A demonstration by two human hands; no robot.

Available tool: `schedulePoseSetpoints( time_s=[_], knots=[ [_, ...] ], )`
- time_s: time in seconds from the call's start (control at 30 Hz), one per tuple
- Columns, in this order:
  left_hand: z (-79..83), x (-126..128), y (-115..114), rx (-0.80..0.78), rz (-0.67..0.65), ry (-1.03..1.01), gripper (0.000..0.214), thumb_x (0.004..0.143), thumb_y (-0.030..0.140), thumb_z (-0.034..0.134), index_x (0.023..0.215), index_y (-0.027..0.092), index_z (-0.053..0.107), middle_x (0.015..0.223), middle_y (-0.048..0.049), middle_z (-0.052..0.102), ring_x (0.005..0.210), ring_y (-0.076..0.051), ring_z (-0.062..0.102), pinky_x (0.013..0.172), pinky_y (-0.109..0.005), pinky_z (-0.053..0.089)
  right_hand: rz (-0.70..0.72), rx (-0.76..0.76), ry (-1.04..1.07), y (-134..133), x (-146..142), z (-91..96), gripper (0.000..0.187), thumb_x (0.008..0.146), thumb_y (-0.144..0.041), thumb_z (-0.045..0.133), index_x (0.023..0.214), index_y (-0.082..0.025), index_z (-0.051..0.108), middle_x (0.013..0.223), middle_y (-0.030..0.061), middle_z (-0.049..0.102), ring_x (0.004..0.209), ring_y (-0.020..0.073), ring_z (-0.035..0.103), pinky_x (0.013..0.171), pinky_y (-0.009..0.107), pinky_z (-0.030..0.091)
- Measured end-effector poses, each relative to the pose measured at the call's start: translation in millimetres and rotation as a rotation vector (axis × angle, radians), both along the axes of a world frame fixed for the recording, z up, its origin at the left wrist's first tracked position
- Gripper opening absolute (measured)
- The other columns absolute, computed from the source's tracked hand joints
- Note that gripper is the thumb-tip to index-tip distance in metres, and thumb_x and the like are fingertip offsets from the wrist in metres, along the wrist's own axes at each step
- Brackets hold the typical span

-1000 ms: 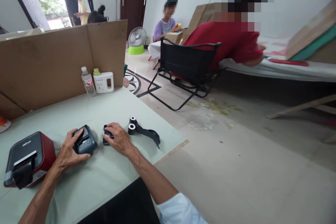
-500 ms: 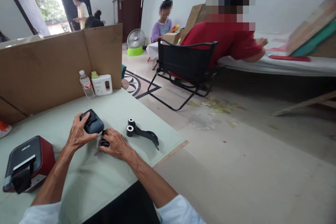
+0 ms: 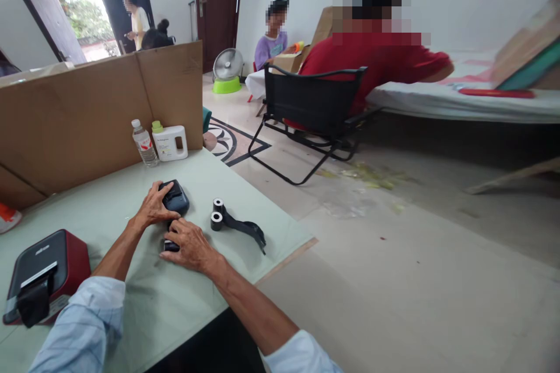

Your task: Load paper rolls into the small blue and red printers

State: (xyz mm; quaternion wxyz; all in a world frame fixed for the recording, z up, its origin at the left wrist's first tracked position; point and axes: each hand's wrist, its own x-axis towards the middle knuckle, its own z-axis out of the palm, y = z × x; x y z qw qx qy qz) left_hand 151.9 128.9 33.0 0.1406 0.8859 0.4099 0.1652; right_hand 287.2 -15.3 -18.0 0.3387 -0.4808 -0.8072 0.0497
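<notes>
My left hand (image 3: 153, 205) is closed around a dark blue-grey, rounded device (image 3: 179, 201), thumb and fingers at its near and left sides. Just below it, my right hand (image 3: 192, 242) curls over a small black object (image 3: 171, 246); the palm and fingers cover most of it, so its kind does not show. The two hands nearly touch. To their right lie a pair of small black rolls with white cores (image 3: 217, 221), a dark ribbon-like strip (image 3: 245, 230) trailing from them on the pale green tabletop (image 3: 210, 280).
A red and black machine (image 3: 48, 274) stands at the left. A water bottle (image 3: 144, 144) and a white jug (image 3: 170, 143) stand before a cardboard panel (image 3: 87, 111). Beyond the table edge, a person in red (image 3: 341, 70) sits in a black folding chair (image 3: 312, 96).
My left hand has moved right with the blue-grey device, bringing it closer to my right hand. My right hand stays over the black object. The person in red has shifted an arm.
</notes>
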Motion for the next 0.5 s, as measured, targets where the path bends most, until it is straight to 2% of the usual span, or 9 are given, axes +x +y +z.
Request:
schedulePoseSetpoints(
  time_s=[0.13,0.23,0.3,0.37,0.43,0.5],
  knots=[
    [-6.5,1.4,-1.4,-0.031,-0.009,0.017,0.113,0.058,0.044,0.093,0.156,0.016,0.045,0.159,-0.0223,0.032,0.144,-0.046,0.043,0.120,-0.055,0.038,0.007,0.004,0.023,-0.9,0.7,-0.6,0.034,0.080,-0.047,0.087,0.100,-0.021,0.077,0.101,0.0069,0.067,0.102,0.0257,0.061,0.084,0.036,0.052],
    [3.3,2.4,-7.7,-0.099,0.035,0.086,0.114,0.058,0.044,0.095,0.156,0.016,0.044,0.165,-0.0248,0.024,0.149,-0.050,0.034,0.121,-0.057,0.034,0.028,-0.002,0.053,-1.7,1.9,-2.7,0.034,0.080,-0.045,0.087,0.101,-0.021,0.076,0.102,0.0072,0.066,0.105,0.0267,0.060,0.088,0.037,0.052],
    [18.0,0.9,-17.3,-0.104,0.085,0.106,0.106,0.061,0.037,0.094,0.154,0.016,0.047,0.167,-0.0245,0.024,0.152,-0.050,0.030,0.122,-0.058,0.033,0.042,-0.024,0.062,-2.1,3.0,-4.1,0.037,0.079,-0.044,0.087,0.105,-0.020,0.075,0.106,0.0080,0.067,0.105,0.0269,0.060,0.089,0.038,0.052],
    [37.7,-4.0,-34.3,-0.028,0.126,0.042,0.089,0.071,0.028,0.087,0.151,0.017,0.050,0.167,-0.0227,0.028,0.153,-0.046,0.032,0.122,-0.057,0.034,0.044,-0.049,0.060,-2.1,3.9,-5.4,0.042,0.079,-0.043,0.087,0.111,-0.019,0.074,0.110,0.0090,0.067,0.105,0.0269,0.060,0.088,0.038,0.052],
    [59.4,-13.3,-60.1,0.103,0.131,-0.092,0.067,0.084,0.024,0.075,0.147,0.020,0.055,0.164,-0.0183,0.036,0.151,-0.038,0.038,0.121,-0.056,0.037,0.045,-0.058,0.059,-1.8,4.3,-6.5,0.046,0.078,-0.042,0.088,0.114,-0.018,0.073,0.112,0.0094,0.067,0.105,0.0267,0.061,0.088,0.038,0.052],
    [78.3,-26.8,-93.5,0.200,0.111,-0.221,0.053,0.090,0.020,0.066,0.142,0.023,0.059,0.157,-0.0151,0.047,0.143,-0.032,0.049,0.117,-0.053,0.043,0.047,-0.059,0.061,-1.2,4.0,-7.0,0.047,0.077,-0.041,0.089,0.116,-0.019,0.073,0.113,0.0093,0.067,0.105,0.0266,0.061,0.088,0.038,0.052]
  ],
)
